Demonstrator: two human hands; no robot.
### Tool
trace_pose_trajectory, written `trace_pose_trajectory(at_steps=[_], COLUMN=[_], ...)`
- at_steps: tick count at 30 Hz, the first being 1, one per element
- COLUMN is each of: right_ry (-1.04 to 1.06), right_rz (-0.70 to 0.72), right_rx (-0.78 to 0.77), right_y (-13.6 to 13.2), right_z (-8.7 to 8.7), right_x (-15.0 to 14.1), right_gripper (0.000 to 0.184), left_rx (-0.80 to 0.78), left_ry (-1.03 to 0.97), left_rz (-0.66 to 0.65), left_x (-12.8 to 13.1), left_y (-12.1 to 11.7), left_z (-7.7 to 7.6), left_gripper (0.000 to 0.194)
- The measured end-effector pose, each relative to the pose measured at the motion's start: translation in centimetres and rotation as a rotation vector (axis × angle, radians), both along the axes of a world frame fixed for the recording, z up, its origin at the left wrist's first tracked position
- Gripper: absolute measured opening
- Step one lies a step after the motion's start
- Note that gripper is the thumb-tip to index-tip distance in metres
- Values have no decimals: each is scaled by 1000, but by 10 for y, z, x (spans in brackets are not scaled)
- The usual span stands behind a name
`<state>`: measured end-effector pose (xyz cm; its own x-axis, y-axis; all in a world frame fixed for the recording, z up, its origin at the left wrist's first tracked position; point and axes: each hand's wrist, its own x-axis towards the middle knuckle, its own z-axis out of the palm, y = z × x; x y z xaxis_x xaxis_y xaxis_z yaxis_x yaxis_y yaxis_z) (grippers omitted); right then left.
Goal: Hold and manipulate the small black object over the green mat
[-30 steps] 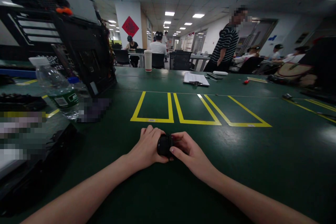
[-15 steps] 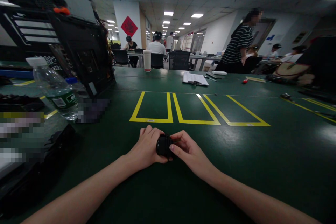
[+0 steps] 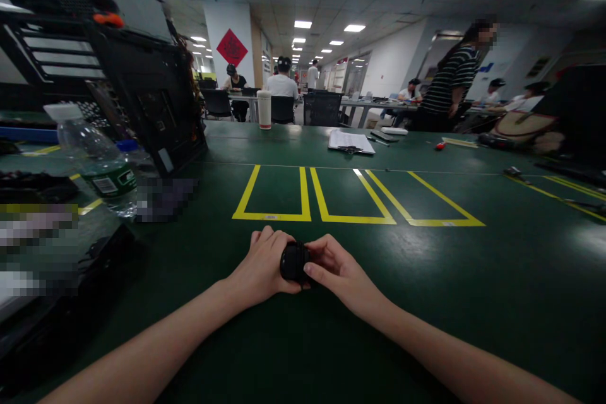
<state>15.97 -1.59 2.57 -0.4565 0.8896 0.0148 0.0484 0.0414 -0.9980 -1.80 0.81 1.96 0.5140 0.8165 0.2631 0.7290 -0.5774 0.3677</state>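
Between my two hands, low over the green table, is a small black rounded object (image 3: 292, 262); it looks like a computer mouse with a cord wound round it, though the dark surface shows few details. My left hand (image 3: 265, 263) wraps it from the left, fingers over the far side and thumb below. From the right, my right hand (image 3: 337, 271) closes its thumb and curled fingers on the object's right edge. The fingertips on the far side are partly hidden. Just beyond the hands, yellow tape outlines (image 3: 272, 217) mark the table.
A plastic water bottle (image 3: 106, 170) and a black computer case (image 3: 151, 101) stand at the left. Toward the back are a white cup (image 3: 264, 110), a clipboard with papers (image 3: 350, 141) and a small red item (image 3: 440, 146). A person in a striped shirt (image 3: 454, 72) is beyond the table.
Both hands keep their grip on the black object, with only slight finger movement. The view shifts a little. In the background the person in the striped shirt has walked to the right.
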Motion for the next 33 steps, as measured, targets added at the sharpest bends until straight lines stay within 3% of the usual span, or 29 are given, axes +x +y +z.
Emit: trace_pose_trajectory(at_steps=[10,15,19,26,33], right_ry=[-68,-41,-82,-60,-47], right_rz=[22,5,-36,17,-19], right_rx=[39,9,11,83,27], right_y=[-3,-1,0,-2,1], right_z=[2,-1,0,-1,-1], right_x=[3,1,0,2,1], right_gripper=[24,19,27,27,24], left_rx=[-84,-62,-57,-84,-51], left_ry=[4,2,-7,12,-6], left_rz=[-25,-32,-27,-22,-22], left_x=[-2,-1,-2,-2,0], left_y=[-5,-4,-4,-4,-3], left_z=[12,9,8,11,7], left_gripper=[50,51,52,49,52])
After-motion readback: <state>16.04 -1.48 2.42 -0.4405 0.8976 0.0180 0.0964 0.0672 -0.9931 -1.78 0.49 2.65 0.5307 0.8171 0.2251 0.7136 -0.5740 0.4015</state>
